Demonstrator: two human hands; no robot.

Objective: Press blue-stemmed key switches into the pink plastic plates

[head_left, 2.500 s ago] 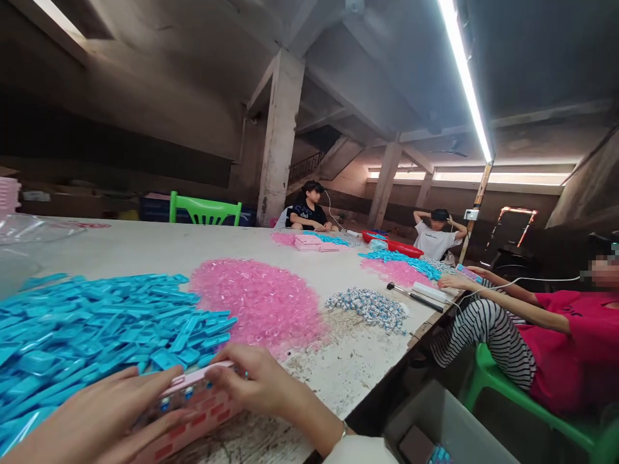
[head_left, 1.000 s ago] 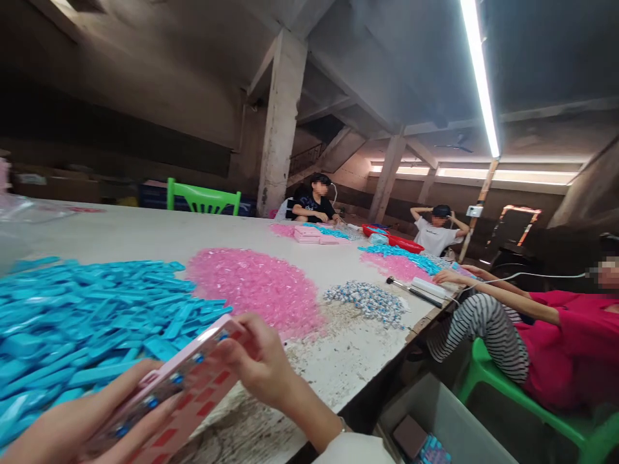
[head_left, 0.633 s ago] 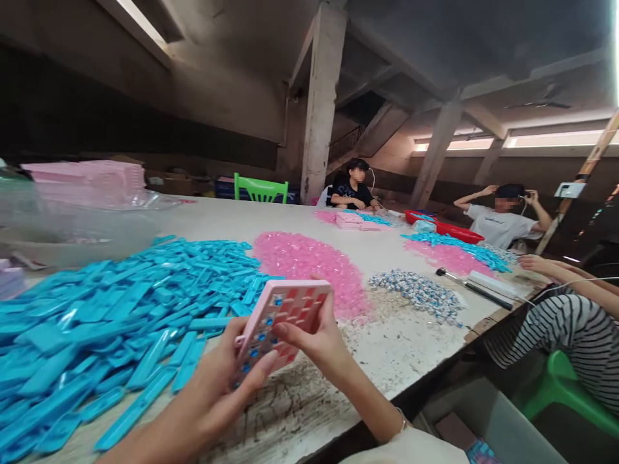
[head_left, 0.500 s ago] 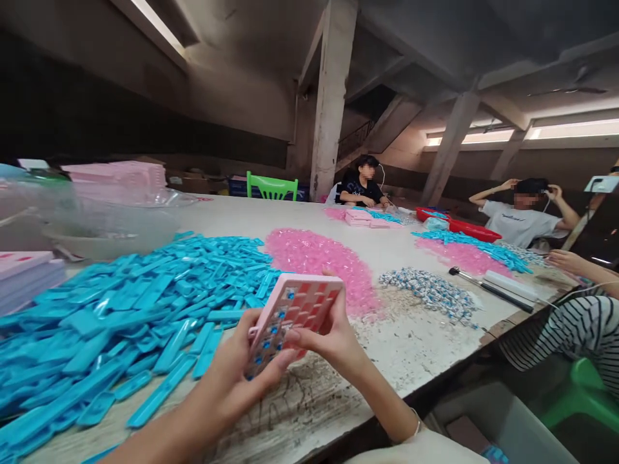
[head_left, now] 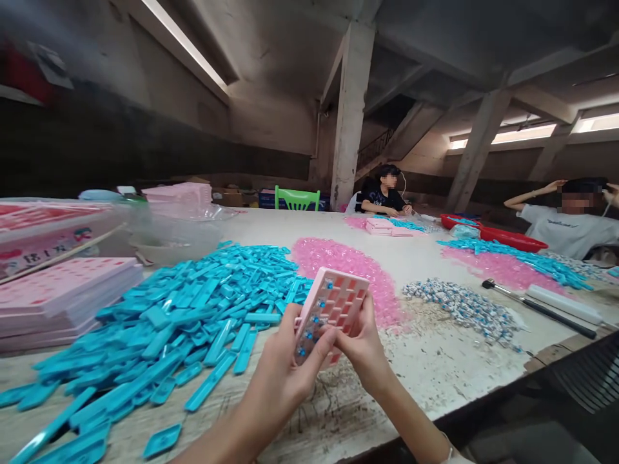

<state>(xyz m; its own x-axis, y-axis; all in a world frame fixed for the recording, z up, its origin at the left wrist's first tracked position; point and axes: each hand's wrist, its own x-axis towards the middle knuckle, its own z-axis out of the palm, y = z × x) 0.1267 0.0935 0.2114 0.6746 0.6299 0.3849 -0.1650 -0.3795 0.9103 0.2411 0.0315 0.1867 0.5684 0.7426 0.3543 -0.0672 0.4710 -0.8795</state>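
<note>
Pink grid tray [head_left: 333, 306] now lifted off the tabletop [head_left: 435, 367] and tipped upright, face to camera; 2.5 s ago it lay flat. Left hand [head_left: 285, 374] and right hand [head_left: 362, 345] grip clamped on its lower edges. Blue plastic strips [head_left: 193, 309] at 10 o'clock, pink pellet heap [head_left: 348, 264] at 12, unmoved.

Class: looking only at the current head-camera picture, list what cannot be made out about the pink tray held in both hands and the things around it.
- Pink tray: lower edge hidden by the left hand and right hand.
- Small blue pieces in the tray: too small to identify.
- Silver-blue pile: items too small to tell.
- Stack of pink sheets: cut off by the left edge.
- Box lettering: blurred.
</note>
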